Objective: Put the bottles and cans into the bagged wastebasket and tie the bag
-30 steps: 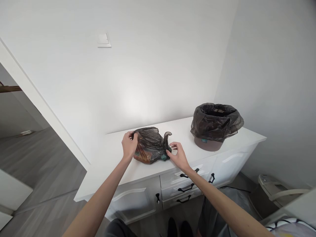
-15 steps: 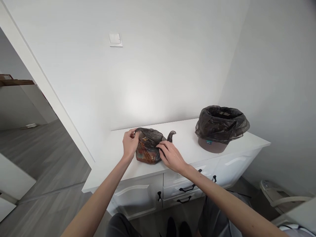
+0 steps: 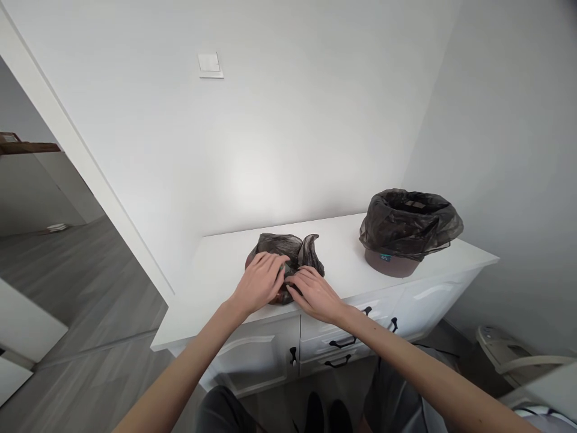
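A thin, dark, see-through plastic bag [image 3: 280, 242] sits on the white cabinet top with reddish-brown contents dimly showing low down. My left hand [image 3: 260, 281] lies over its left front, fingers bent and pinching the film near the middle. From the right, my right hand [image 3: 316, 293] grips the film too, its fingertips close to the left ones. Behind the right fingers, a crumpled flap of the bag stands up. My fingers and the folds hide most of what is inside.
On the right of the cabinet top [image 3: 216, 255] stands a brown trash bin [image 3: 392, 264] lined with a black bag [image 3: 401, 231]. White doors and drawers with black handles [image 3: 343, 343] are below. A light switch [image 3: 210, 64] is on the wall.
My left hand has moved right and down from the bag's left edge to its middle, close to my right hand. The bag's top has gathered and the right flap has spread wider.
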Available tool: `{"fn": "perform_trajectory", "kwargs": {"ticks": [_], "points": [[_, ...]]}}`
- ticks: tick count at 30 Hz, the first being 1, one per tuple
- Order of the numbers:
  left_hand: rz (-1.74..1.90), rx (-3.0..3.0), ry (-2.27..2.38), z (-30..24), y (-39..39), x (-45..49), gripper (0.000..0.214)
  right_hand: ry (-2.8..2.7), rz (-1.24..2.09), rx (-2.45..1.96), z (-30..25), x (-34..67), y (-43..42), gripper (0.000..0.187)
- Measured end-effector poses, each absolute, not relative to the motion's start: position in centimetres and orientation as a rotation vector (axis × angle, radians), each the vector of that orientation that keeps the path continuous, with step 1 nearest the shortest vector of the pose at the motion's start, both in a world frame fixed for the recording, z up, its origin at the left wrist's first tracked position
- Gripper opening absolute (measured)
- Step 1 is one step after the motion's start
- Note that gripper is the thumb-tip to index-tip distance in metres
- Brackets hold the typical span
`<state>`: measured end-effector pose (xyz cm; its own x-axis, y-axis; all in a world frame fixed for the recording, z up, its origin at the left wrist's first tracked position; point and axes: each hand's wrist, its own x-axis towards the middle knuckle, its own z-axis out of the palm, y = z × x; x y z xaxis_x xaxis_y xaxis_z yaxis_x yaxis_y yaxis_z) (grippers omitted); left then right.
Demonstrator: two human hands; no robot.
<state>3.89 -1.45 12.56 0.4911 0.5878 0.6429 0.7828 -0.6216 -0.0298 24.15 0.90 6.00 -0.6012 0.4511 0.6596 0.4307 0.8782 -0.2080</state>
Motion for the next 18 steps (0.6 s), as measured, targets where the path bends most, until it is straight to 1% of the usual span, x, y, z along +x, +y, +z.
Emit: {"fn": "perform_trajectory", "kwargs": {"ticks": [2,4,8,12,18], "points": [[-0.637,-2.543,-1.122,11.7,-1.1,3.6,0.028,-2.315,0.039,-0.621,6.1,24.6,0.5,0.029],[-0.539,-2.578,-1.173,10.7,-0.8,3.1,0.030,-2.327,0.068,-0.632,5.9,25.1,0.1,0.030],[-0.450,-2.594,-1.261,9.1,-1.1,1.7,0.033,-2.308,0.107,-0.691,5.2,26.1,-0.3,0.029],[-0.467,-2.587,-1.333,8.0,-2.4,0.5,0.032,-2.219,0.163,-0.790,4.8,27.0,-0.4,0.031],[-0.349,-2.446,-1.646,7.0,-3.9,-1.2,0.032,-2.089,0.218,-0.904,4.5,28.8,0.2,0.033]]}}
